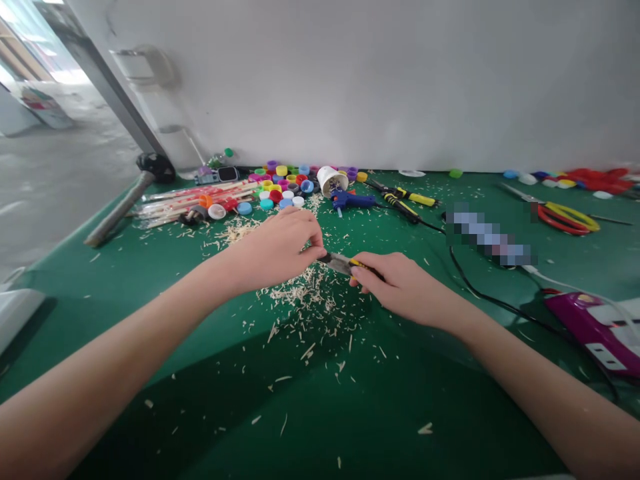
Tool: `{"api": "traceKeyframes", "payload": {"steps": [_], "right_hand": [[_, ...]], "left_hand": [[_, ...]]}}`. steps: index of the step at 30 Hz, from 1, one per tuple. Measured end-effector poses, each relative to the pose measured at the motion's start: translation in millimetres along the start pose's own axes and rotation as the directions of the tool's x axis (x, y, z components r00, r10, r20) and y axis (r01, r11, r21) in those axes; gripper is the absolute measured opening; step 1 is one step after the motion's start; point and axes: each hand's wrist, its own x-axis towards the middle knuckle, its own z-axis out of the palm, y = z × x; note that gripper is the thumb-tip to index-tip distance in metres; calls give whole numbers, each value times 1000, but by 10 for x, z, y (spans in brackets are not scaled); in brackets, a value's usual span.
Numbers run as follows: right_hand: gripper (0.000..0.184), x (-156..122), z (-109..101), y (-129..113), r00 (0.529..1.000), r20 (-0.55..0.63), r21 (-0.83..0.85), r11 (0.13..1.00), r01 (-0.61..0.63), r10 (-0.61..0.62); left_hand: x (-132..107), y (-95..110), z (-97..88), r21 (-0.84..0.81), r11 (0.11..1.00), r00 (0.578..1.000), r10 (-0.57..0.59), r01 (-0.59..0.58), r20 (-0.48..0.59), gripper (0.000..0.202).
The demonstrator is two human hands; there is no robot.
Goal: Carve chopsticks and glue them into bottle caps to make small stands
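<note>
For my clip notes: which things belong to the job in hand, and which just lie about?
Likely job: yellow-and-black knife in the right grip, pale shavings below.
Likely lying about: hammer, bottle caps, glue gun, scissors.

Bright glare washes out the upper-left background (55,33). Soft shadow darkens the near green tabletop (400,420); pixelation masks a patch at right.

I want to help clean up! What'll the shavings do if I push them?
The shavings will probably slide and scatter, since they lie loose on the table. They look small and thin, so each is likely very light. The longer slivers seem slender enough to bend or snap easily.
</note>
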Motion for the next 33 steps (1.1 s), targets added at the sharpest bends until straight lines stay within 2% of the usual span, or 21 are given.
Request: {"api": "traceKeyframes", "payload": {"steps": [9, 15, 22, 33], "right_hand": [[28, 20, 93, 3, 987, -142, -152, 987, 47, -69], [31, 27, 65, 13, 997, -48, -67, 996, 61, -64], [33, -8, 100, -36, 989, -139, -144, 989, 38, -58], [36, 1, 129, -25, 966, -202, -131, 982, 137, -162]], "left_hand": [[-10, 26, -17, -41, 999, 999, -26, 27, 28, 25], [-20, 38, -23, -60, 997, 997, -44, 47, 57, 25], [-49, 85, -21, -83, 996, 998, -36, 40, 44, 25], [-76, 169, -36, -99, 994, 997, -35, 41, 66, 26]]}}
